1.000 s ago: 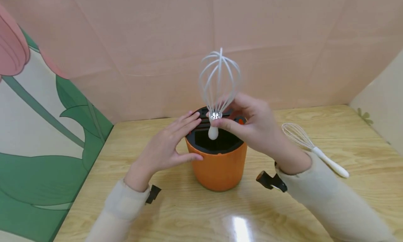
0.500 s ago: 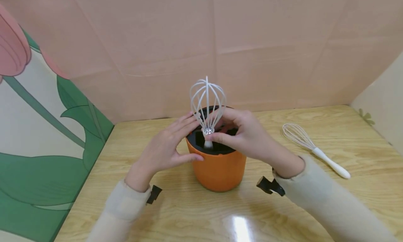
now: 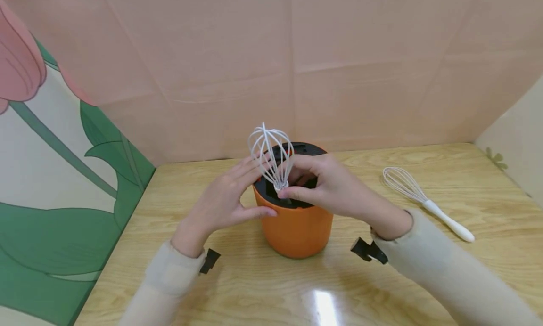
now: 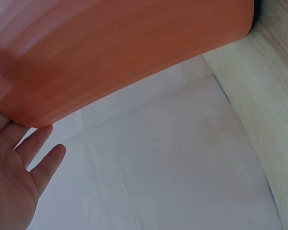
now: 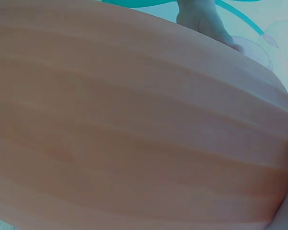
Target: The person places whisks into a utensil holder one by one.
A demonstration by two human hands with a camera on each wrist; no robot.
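An orange pot (image 3: 297, 232) with a black insert at its top stands on the table. Above its opening my right hand (image 3: 335, 187) pinches a white whisk (image 3: 271, 151) near the collar below the wires. The wire loops point up, and the whisk's handle is down inside the pot, mostly hidden. My left hand (image 3: 225, 196) rests against the pot's left rim with fingers extended and the thumb along the front. In the left wrist view, fingertips (image 4: 45, 132) touch the edge of the orange wall. The pot's ribbed side fills most of the right wrist view.
A second white whisk (image 3: 428, 203) lies on the wooden table (image 3: 360, 288) to the right, beyond my right forearm. A pinkish wall covering (image 3: 360, 71) rises close behind the pot. A panel with painted flowers and leaves (image 3: 51, 241) borders the left side.
My right hand has lowered the whisk and shifted it slightly left, so its handle has gone from above the pot down into the opening. The left hand has stayed on the rim.
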